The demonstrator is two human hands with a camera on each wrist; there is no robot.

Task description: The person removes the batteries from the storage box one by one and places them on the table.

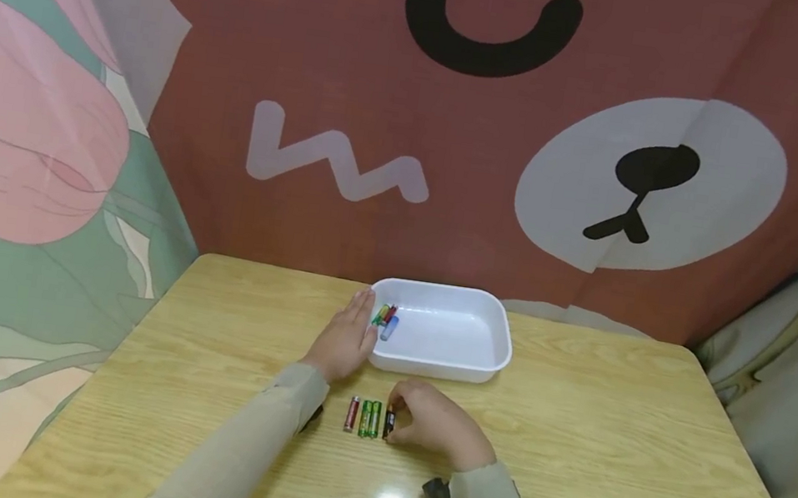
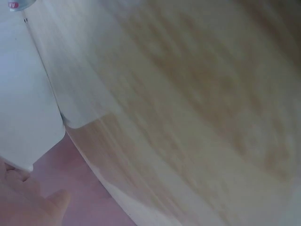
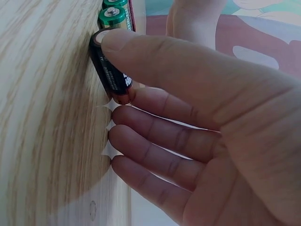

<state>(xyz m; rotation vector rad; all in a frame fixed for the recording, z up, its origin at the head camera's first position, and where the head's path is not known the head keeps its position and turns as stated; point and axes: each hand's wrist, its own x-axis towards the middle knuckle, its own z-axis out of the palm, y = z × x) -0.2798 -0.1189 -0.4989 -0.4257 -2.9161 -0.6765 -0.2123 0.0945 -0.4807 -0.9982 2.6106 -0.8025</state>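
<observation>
My right hand (image 1: pixel 440 424) pinches a black battery (image 1: pixel 389 423) by its two ends, thumb on one and index finger at the other, as the right wrist view shows with the battery (image 3: pixel 113 75) low at the table surface. Its other fingertips touch the wood. Left of it lie two green batteries (image 1: pixel 371 419) side by side and a red battery (image 1: pixel 351 413). My left hand (image 1: pixel 345 336) rests with straight fingers along the left wall of a white tray (image 1: pixel 443 370). Inside the tray's left end are a blue battery (image 1: pixel 390 329), a red one (image 1: pixel 391 314) and a green-yellow one (image 1: pixel 380 314).
The wooden table (image 1: pixel 593 443) carries the tray at its far edge. Behind it hangs a curtain (image 1: pixel 461 240) with a printed bear face. A dark wrist-camera piece (image 1: pixel 437 492) sits under the right wrist.
</observation>
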